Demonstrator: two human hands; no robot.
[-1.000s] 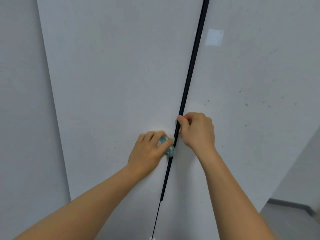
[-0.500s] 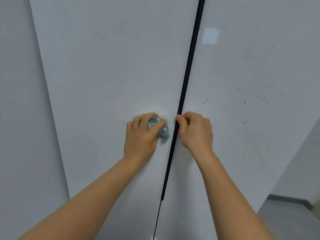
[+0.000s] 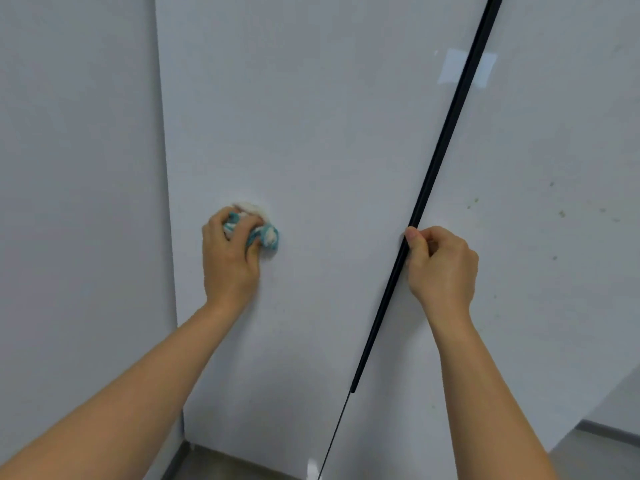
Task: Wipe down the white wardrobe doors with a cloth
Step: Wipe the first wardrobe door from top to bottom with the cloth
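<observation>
Two white wardrobe doors fill the view, the left door and the right door, split by a long black handle strip. My left hand presses a bunched teal and white cloth flat against the left door, near its left edge. My right hand is curled around the black strip at the right door's edge, thumb on the strip. Small dark specks dot the right door.
A plain white wall stands to the left of the wardrobe. A strip of floor shows below the doors, and more floor with a baseboard at the bottom right.
My left hand has slid the cloth leftward across the left door, away from the black strip. My right hand has kept its hold on the strip.
</observation>
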